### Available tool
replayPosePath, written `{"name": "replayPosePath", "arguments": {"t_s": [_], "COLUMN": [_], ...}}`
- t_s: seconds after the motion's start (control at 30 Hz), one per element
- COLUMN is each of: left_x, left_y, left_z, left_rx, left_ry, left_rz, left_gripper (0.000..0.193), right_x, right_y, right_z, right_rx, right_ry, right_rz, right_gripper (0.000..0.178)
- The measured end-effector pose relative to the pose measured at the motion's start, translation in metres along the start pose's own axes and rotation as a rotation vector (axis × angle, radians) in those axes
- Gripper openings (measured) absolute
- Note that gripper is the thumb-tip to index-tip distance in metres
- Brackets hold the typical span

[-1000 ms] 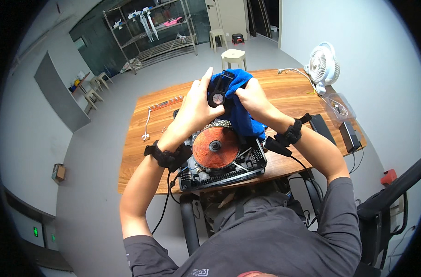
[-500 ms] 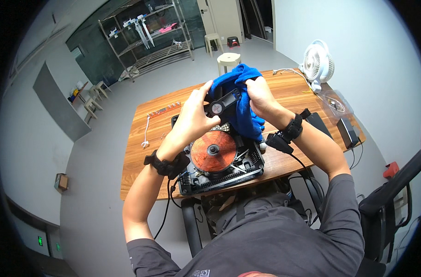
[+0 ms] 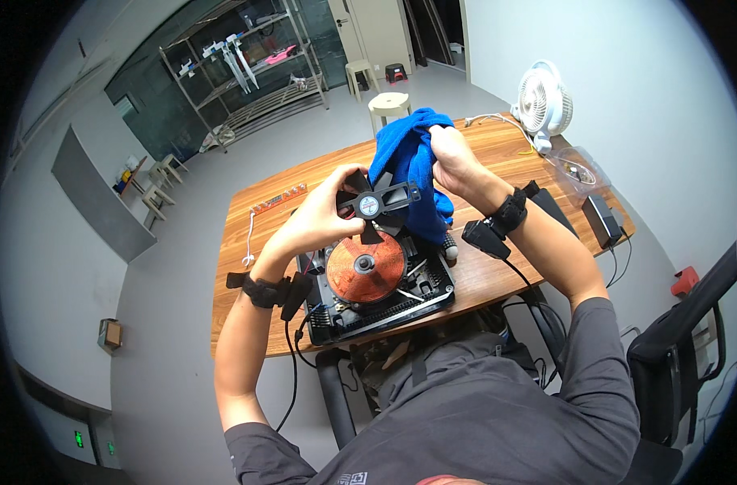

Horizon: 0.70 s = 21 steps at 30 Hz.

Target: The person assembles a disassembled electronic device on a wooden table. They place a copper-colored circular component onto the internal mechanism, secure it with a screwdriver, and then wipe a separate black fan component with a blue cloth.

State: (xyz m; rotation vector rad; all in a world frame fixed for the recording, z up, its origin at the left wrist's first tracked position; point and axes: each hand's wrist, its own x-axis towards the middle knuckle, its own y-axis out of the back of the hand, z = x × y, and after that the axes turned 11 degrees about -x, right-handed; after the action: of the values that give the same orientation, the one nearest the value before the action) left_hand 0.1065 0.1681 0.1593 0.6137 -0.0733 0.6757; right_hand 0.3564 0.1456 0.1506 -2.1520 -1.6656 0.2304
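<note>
My left hand [image 3: 329, 208] grips a small black cooling fan [image 3: 370, 207], its blades and round hub label turned up toward me. In my right hand [image 3: 456, 158] is a bunched blue cloth [image 3: 413, 166], hanging down just beside the fan. Below both hands lies an opened induction cooker [image 3: 382, 319], a black housing with circuitry showing around its edges. Its round copper coil [image 3: 367, 271], with a grey disc at the centre, sits uncovered on top. Part of the housing's far side is hidden behind the fan and cloth.
The wooden table [image 3: 263, 234] carries an orange power strip [image 3: 279, 199] at left. A white desk fan [image 3: 544, 105], a clear plastic box [image 3: 577, 171] and a black power adapter [image 3: 601, 220] are at right. A screwdriver-like handle [image 3: 449, 249] lies beside the cooker. Black cables hang from my wrist straps.
The cloth has come away from the small fan, uncovering its blades. My left hand has lowered slightly with the fan, which has turned to face me more. The whole view has shifted a little.
</note>
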Motion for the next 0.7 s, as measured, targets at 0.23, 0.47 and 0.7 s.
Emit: {"name": "replayPosePath", "arguments": {"t_s": [0.23, 0.47, 0.7], "left_x": [-0.007, -0.017, 0.016], "left_y": [0.017, 0.024, -0.006], "left_z": [0.018, 0.011, -0.015], "left_rx": [-0.28, -0.43, -0.257], "left_ry": [0.21, 0.2, 0.094], "left_rz": [-0.158, -0.01, 0.361], "left_gripper": [0.089, 0.081, 0.059], "right_x": [0.007, 0.006, -0.038], "right_y": [0.017, 0.031, 0.003], "right_z": [0.01, 0.001, 0.018], "right_rx": [-0.037, 0.031, -0.144], "right_ry": [-0.014, 0.034, -0.002], "right_rz": [-0.008, 0.03, -0.326], "right_gripper": [0.033, 0.032, 0.025]}}
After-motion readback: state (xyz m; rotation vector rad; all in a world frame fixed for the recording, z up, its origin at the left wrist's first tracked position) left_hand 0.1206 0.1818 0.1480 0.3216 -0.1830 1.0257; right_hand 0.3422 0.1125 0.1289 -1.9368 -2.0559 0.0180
